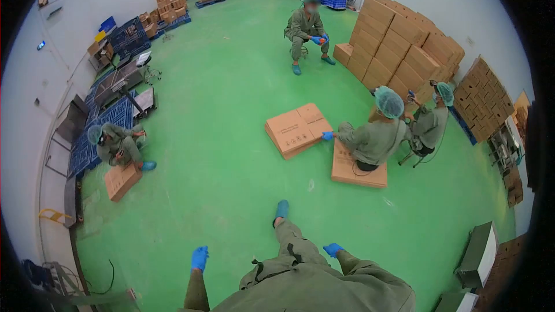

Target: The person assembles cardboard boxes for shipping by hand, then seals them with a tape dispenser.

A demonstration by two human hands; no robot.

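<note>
Footing looks like the likeliest trouble from here: one foot in a blue shoe cover [281, 208] is set forward on the smooth green floor [219, 92], and a pale smear [311, 185] lies ahead of it, whether wet or merely scuffed cannot be told. A slip there could pitch the wearer toward the flat carton stack [298, 130], which lies ahead, well apart from both hands. Its sheets sit slightly uneven, so a knock could slide the upper ones. Beside it, a seated co-worker [370, 138] faces away and rests a gloved hand on its near corner; someone coming up behind might go unnoticed and bump that arm.

The left hand [199, 258] hangs out from the body, loosely bent and released, with nothing seen in it. The right hand [333, 249], close by the trousers, also looks released and shows nothing held.

Open floor runs widest to the left and straight up the middle. It ends on the left at a person with a carton [122, 182] and the blue pallets [121, 118]. To the right, room tightens between the second carton stack [355, 173] and a pale-topped cabinet [478, 254], whose corner could catch a leg.
</note>
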